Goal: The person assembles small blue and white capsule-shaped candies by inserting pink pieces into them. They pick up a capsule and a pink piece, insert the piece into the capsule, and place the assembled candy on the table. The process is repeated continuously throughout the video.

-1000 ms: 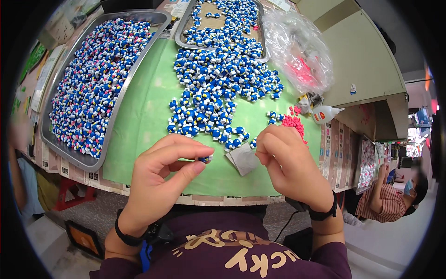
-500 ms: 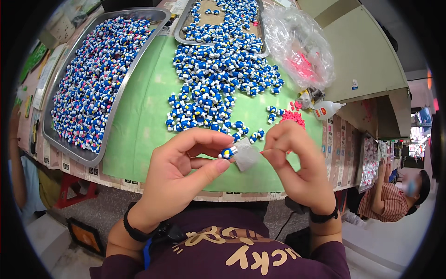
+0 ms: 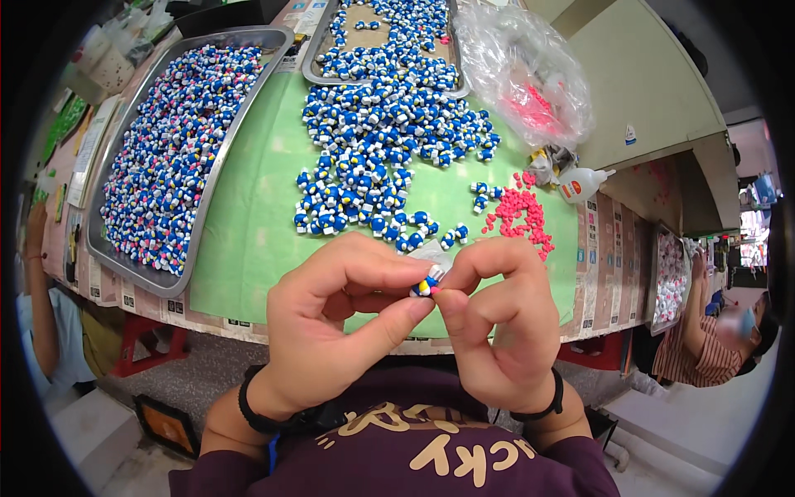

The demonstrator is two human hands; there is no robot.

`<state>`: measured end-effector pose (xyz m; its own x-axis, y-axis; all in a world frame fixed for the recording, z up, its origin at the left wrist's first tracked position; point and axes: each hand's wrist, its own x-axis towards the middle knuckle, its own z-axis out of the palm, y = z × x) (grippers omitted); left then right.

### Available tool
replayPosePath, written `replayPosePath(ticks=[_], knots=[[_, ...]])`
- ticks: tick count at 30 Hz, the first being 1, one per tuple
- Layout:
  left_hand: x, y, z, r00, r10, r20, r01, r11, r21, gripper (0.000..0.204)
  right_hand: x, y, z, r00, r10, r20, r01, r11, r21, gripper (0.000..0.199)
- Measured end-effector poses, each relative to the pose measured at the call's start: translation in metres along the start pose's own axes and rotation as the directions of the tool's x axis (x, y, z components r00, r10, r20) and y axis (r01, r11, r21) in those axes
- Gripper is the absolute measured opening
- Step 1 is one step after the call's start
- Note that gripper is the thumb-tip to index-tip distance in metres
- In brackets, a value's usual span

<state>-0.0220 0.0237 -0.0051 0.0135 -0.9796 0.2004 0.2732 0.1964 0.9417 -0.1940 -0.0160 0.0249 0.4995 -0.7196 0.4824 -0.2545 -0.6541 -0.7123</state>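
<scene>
I see my left hand (image 3: pixel 331 331) pinching the small blue-and-white plastic figure (image 3: pixel 423 287), my right hand's (image 3: pixel 497 323) fingertips pressed against its right side.

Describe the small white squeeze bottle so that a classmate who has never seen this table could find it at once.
Start at the green mat and go to its right edge, just below the crumpled clear plastic bag. The squeeze bottle lies tipped there beside the loose pink pieces; it alone is white with a pointed nozzle.
</scene>
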Motion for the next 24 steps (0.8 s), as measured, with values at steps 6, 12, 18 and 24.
replayPosePath(ticks=[6, 12, 18, 24], knots=[[0.004, 0.008, 0.0, 0.962, 0.272, 0.038, -0.263, 0.873, 0.412, 0.024, -0.001, -0.001, 0.006, 0.985, 0.165, -0.059, -0.152, 0.972, 0.18, 0.027], [0.0, 0.011, -0.011, 0.959, 0.271, 0.084, -0.283, 0.89, 0.358, 0.024, 0.003, 0.001, -0.007, 0.932, 0.326, 0.16, -0.363, 0.811, 0.458, 0.031], [-0.017, 0.011, -0.084, 0.864, 0.466, -0.192, -0.239, 0.714, 0.658, 0.02, -0.011, 0.039, -0.055, 0.902, 0.401, -0.158, -0.396, 0.916, 0.065, 0.023], [-0.022, 0.032, -0.168, 0.797, 0.44, -0.413, 0.264, 0.361, 0.894, 0.024, -0.028, 0.074, -0.066, 0.885, 0.465, -0.016, -0.459, 0.869, -0.182, 0.014]])
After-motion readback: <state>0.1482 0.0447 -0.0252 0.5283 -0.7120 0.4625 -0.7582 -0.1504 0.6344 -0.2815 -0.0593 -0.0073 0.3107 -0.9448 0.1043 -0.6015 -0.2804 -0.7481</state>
